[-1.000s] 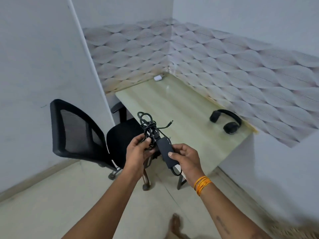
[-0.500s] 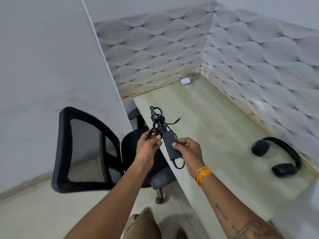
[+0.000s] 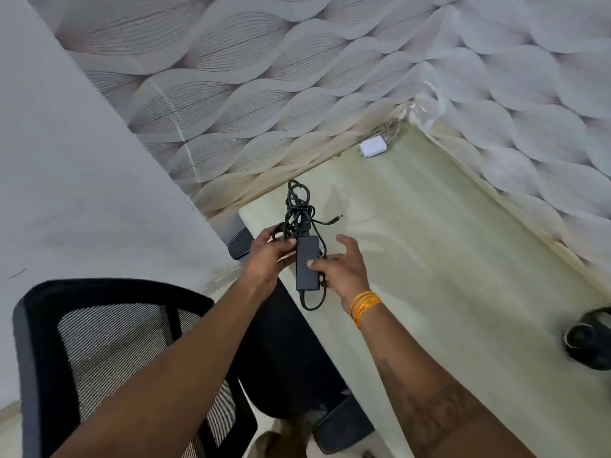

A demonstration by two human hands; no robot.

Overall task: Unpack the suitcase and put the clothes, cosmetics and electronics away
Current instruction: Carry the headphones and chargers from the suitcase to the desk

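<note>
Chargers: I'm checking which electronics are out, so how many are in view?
2: a black laptop charger held over the desk's near corner, a white charger at its far corner.

No readable text, label or brand on anything here.
</note>
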